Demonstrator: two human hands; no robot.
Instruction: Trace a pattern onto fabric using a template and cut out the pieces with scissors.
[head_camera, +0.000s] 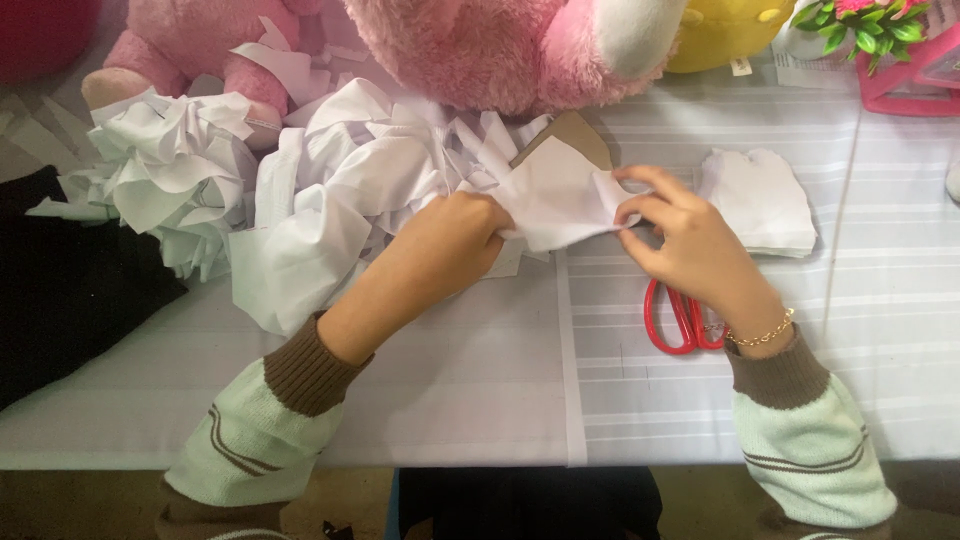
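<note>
Both hands hold one piece of white cloth (555, 205) over the table. My left hand (450, 245) grips its left side in a closed fist. My right hand (690, 245) pinches its right edge with thumb and fingers. A brown cardboard template (575, 135) sticks out from behind the cloth. Red-handled scissors (670, 320) lie on the table under my right wrist, partly hidden by it. A stack of cut white cloth shapes (765, 200) lies just right of my right hand.
A heap of white cloth scraps (300, 200) covers the left-centre of the striped tablecloth (700, 400). Pink plush toys (500, 45) sit along the back edge, with a yellow toy (725, 30), a pink basket (915, 80) and black fabric (50, 280) at the left.
</note>
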